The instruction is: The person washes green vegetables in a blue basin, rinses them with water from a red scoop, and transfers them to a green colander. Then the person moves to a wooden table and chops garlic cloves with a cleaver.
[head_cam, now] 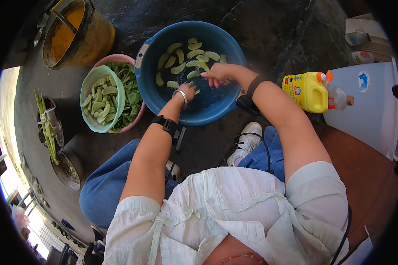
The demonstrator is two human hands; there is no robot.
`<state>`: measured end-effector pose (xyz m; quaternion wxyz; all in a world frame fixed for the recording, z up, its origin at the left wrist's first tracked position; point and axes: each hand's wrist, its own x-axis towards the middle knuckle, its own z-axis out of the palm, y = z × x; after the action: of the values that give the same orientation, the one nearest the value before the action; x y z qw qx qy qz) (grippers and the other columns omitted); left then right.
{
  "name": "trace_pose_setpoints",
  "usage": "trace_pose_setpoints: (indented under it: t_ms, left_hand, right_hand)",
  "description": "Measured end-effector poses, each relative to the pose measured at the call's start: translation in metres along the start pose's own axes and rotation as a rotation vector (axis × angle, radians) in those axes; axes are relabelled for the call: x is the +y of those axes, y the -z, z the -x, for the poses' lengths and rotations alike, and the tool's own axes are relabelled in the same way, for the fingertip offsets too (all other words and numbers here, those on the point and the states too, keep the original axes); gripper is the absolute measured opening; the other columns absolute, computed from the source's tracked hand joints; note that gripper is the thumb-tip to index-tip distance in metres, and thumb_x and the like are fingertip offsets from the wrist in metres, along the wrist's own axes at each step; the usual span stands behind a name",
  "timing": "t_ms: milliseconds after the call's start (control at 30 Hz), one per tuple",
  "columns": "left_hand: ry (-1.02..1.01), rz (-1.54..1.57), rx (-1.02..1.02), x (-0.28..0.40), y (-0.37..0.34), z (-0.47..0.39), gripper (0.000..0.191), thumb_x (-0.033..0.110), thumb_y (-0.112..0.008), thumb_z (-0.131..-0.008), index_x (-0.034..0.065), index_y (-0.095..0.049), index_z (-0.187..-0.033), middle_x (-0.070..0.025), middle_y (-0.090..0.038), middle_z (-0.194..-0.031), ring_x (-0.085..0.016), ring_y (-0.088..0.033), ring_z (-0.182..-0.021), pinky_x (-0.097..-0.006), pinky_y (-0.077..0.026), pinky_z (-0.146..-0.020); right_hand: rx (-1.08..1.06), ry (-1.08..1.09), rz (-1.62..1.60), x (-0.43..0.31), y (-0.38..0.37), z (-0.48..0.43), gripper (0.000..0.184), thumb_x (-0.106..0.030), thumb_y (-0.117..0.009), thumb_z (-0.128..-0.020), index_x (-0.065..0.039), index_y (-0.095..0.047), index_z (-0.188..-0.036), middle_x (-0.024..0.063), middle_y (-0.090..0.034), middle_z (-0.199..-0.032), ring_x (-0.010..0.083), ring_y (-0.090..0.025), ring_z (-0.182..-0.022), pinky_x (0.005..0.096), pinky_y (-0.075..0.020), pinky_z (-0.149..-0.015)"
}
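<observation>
A large blue plastic basin [189, 121] with water in it stands on the floor before me. Flat green bean pods [178, 68] float across its far and left parts. My right hand [220, 74], over the basin's right side, pinches a pale green pod [204, 65] between thumb and fingers. Lower and to the left, my left hand [186, 91] curls around green pods [197, 92] close to the water; its fingertips are partly hidden. A silver bangle [183, 96] circles the left wrist.
Left of the basin, a light green colander [120, 114] of pods rests on a pink basin [141, 114] of leafy greens. A stained bucket [98, 43] stands behind them. At right are a yellow jug [305, 92], a clear bottle [338, 96] and a translucent plastic container [361, 112].
</observation>
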<state>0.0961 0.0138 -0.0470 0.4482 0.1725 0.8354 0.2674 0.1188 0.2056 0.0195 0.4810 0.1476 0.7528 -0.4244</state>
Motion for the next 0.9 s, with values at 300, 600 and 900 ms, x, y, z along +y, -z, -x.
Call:
trace_pose_setpoints:
  t_ms: [300, 600, 900]
  left_hand:
    - [0.260, 0.782, -0.125, 0.009, 0.062, 0.022, 0.056, 0.054, -0.036, -0.086, 0.0029, -0.057, -0.078, -0.0027, -0.043, -0.049, -0.012, -0.037, -0.039, -0.0250, -0.036, -0.042]
    - [-0.148, 1.244, -0.129, -0.001, 0.104, 0.037, 0.028, 0.035, -0.046, -0.090, 0.0076, -0.053, -0.093, 0.0010, -0.048, -0.072, -0.009, -0.046, -0.060, -0.0233, -0.042, -0.058]
    - [-0.237, 0.232, 0.299, -0.007, 0.093, 0.016, 0.029, 0.012, -0.068, -0.072, 0.0046, -0.052, -0.095, -0.0066, -0.057, -0.078, -0.021, -0.057, -0.072, -0.0325, -0.047, -0.070]
  right_hand:
    - [0.574, 0.146, 0.292, -0.017, 0.007, -0.022, 0.072, -0.055, -0.060, -0.070, -0.002, -0.048, -0.117, 0.0192, -0.051, -0.115, 0.0296, -0.046, -0.112, 0.0360, -0.0398, -0.091]
    - [0.174, 0.235, 0.353, -0.038, -0.058, -0.062, 0.022, -0.016, -0.057, -0.079, -0.002, -0.053, -0.096, 0.0159, -0.058, -0.077, 0.0280, -0.059, -0.073, 0.0380, -0.0475, -0.064]
    - [0.298, -0.006, 0.174, -0.023, 0.039, 0.009, 0.037, -0.029, -0.067, -0.076, 0.004, -0.054, -0.066, 0.0082, -0.053, -0.052, 0.0173, -0.052, -0.042, 0.0300, -0.0451, -0.041]
